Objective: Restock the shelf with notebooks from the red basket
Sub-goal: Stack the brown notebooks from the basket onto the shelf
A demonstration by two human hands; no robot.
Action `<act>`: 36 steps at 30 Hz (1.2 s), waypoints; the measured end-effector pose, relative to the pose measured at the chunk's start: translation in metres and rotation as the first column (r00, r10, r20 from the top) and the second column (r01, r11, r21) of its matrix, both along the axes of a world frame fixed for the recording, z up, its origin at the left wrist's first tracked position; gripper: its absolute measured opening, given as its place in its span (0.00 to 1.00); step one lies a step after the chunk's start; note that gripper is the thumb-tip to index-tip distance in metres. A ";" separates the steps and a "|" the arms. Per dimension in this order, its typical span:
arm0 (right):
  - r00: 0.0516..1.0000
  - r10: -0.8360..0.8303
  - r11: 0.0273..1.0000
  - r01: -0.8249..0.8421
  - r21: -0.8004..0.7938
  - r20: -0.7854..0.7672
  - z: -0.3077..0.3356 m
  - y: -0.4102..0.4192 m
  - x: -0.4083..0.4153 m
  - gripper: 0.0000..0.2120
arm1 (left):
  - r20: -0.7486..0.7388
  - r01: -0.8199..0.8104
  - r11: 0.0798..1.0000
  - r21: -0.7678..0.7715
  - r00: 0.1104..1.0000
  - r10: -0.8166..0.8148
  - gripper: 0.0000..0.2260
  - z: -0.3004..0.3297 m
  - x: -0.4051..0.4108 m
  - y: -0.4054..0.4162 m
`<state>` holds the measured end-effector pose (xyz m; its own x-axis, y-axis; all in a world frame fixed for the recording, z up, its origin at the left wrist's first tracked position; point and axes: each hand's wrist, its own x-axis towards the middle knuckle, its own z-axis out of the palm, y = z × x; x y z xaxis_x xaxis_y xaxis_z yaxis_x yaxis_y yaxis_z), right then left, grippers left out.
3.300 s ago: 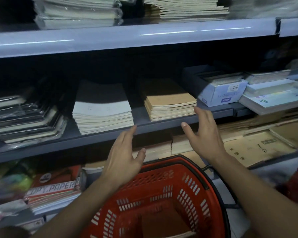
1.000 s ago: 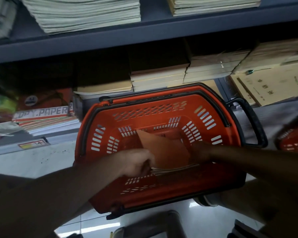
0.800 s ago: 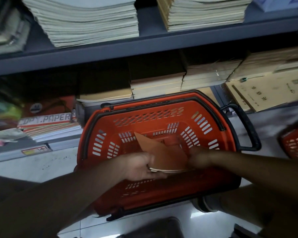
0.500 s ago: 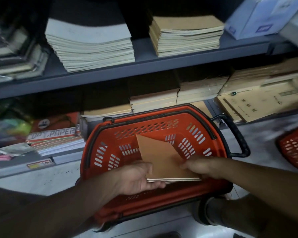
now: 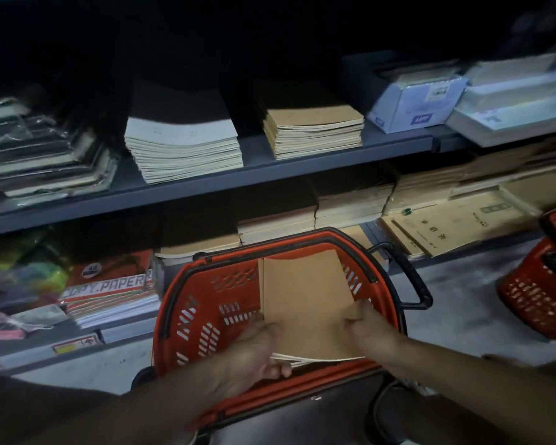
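Above the red basket (image 5: 206, 303), the left hand (image 5: 254, 351) and right hand (image 5: 371, 329) pinch the brown notebooks (image 5: 305, 297) by their near corners, long axis pointing toward the matching shelf stack (image 5: 313, 131).

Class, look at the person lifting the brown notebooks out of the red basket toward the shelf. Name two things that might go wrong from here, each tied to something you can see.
1. The left hand and right hand grip the brown notebooks only at their near edge, so the loose bundle may fan out or slip.
2. The tan stack on the shelf is already tall, and adding more carelessly may topple it.
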<state>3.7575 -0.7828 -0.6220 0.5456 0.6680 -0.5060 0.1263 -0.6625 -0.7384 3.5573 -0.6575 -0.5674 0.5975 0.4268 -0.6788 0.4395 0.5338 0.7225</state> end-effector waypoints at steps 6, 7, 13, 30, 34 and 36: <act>0.997 -0.039 0.995 0.032 0.097 0.065 0.053 -0.030 -0.019 0.10 | 0.011 0.096 0.972 0.213 0.995 -0.100 0.06 0.011 0.006 -0.010; 0.996 -0.057 0.991 0.048 0.123 0.069 0.057 -0.032 -0.019 0.10 | 0.020 0.107 0.963 0.247 0.993 -0.115 0.05 0.014 0.008 -0.011; 0.982 -0.169 0.945 0.137 0.296 0.086 0.072 -0.034 -0.019 0.12 | 0.085 0.088 0.924 0.372 0.988 -0.128 0.04 0.034 0.020 -0.012; 0.927 -0.320 0.785 0.145 0.602 0.194 0.135 0.032 0.029 0.12 | 0.336 -0.108 0.840 0.532 0.938 -0.092 0.06 0.112 0.068 0.039; 0.927 -0.311 0.762 0.113 0.638 0.208 0.155 0.057 0.049 0.13 | 0.376 -0.168 0.838 0.519 0.926 -0.047 0.07 0.125 0.084 0.059; 0.923 -0.311 0.754 0.095 0.650 0.225 0.163 0.069 0.059 0.13 | 0.399 -0.194 0.835 0.515 0.916 -0.033 0.08 0.131 0.092 0.068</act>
<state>3.8170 -0.7134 -0.4591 0.7556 0.6268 0.1902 0.3282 -0.1109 -0.9381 3.6495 -0.5892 -0.4366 0.7027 0.7093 -0.0563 0.0456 0.0341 0.9984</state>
